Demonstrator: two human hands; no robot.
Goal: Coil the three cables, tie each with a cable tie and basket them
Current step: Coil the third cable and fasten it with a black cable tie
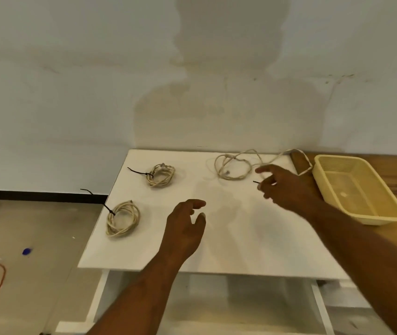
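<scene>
White worktop (pixel 228 238) carries two tied coils (pixel 160 175) (pixel 122 218); third cable (pixel 234 165) lies loose, basket (pixel 357 189) empty. Right hand (pixel 286 187) pinches a cable tie (pixel 256 182); left hand (pixel 185 228) open.

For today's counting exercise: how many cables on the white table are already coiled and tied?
2. One tied coil lies at the far left of the white table, the other tied coil at the near left edge. The loose cable lies uncoiled.

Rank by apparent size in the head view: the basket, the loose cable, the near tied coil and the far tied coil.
1. Yellow basket
2. Loose cable
3. Near tied coil
4. Far tied coil
The two coils look similar; nearness may enlarge the near one.
</scene>
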